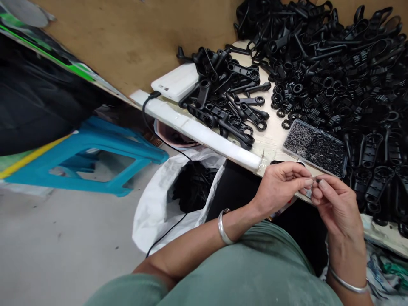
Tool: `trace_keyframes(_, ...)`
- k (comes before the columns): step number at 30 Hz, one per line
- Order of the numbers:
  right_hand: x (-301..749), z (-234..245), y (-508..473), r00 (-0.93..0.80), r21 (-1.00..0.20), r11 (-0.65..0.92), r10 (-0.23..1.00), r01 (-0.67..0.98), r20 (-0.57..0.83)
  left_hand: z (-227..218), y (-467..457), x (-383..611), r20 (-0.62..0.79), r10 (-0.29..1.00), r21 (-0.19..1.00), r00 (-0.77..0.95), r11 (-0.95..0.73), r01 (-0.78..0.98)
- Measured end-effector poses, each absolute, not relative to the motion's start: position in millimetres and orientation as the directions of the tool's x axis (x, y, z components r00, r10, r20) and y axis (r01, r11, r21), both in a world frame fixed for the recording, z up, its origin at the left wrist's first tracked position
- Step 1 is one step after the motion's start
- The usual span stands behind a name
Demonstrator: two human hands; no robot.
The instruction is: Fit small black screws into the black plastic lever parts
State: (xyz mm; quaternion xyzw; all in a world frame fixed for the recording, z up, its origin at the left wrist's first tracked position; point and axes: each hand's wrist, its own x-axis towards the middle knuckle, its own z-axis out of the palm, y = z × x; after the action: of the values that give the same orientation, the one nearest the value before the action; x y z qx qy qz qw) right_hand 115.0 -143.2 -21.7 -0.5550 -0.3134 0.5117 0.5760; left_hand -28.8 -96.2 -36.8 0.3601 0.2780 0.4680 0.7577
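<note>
My left hand point(282, 185) and my right hand point(334, 204) meet at the table's near edge, fingertips pinched together on a tiny dark part point(315, 181) too small to name. Each wrist wears a silver bangle. Just beyond the fingertips lies a clear tray of small black screws point(315, 146). Black plastic arms with ring ends point(229, 102) lie heaped on the table point(270, 144) further out. A far bigger pile of black plastic parts point(344, 72) fills the right side.
A white power bank point(177, 80) sits at the table's left corner with a black cable point(159, 136) running down. A white sack holding black parts point(178, 191) stands on the floor. A blue plastic stool point(95, 157) lies to the left. A brown board backs the table.
</note>
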Motion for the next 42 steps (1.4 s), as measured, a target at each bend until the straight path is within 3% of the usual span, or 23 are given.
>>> trace_keyframes(7,114.7,-28.0,-143.8,0.241,-0.974,-0.114,0.957,-0.196,-0.160,-34.1,-97.1,-29.6,-0.022,0.924,0.847,0.381,0.220,-0.484)
trace_keyframes(14,106.6,-29.4,-145.9,0.382,-1.000,-0.008,0.924,-0.007,-0.010,-34.0,-99.2,-32.0,0.020,0.935,0.920,0.353,0.122,-0.373)
trace_keyframes(21,108.7,-26.4,-147.9,0.403,-1.000,0.014,0.915,0.008,0.016,-36.4,-96.3,-32.2,-0.073,0.913,0.813,0.402,0.288,-0.506)
trace_keyframes(27,107.6,-31.9,-151.5,0.449,-0.988,0.028,0.889,0.154,0.095,-37.0,-96.3,-32.0,-0.104,0.896,0.762,0.431,0.350,-0.544)
trace_keyframes(34,107.2,-33.9,-157.2,0.437,-0.924,0.029,0.875,0.382,0.208,-37.7,-97.0,-31.3,-0.092,0.902,0.761,0.422,0.337,-0.554)
trace_keyframes(39,106.8,-35.6,-160.6,0.352,-0.783,0.089,0.858,0.616,0.375,-40.0,-97.2,-31.2,-0.126,0.910,0.786,0.395,0.334,-0.520)
trace_keyframes(42,107.2,-36.1,-161.3,0.311,-0.753,0.127,0.857,0.645,0.411,-40.2,-97.3,-31.7,-0.133,0.907,0.782,0.400,0.344,-0.520)
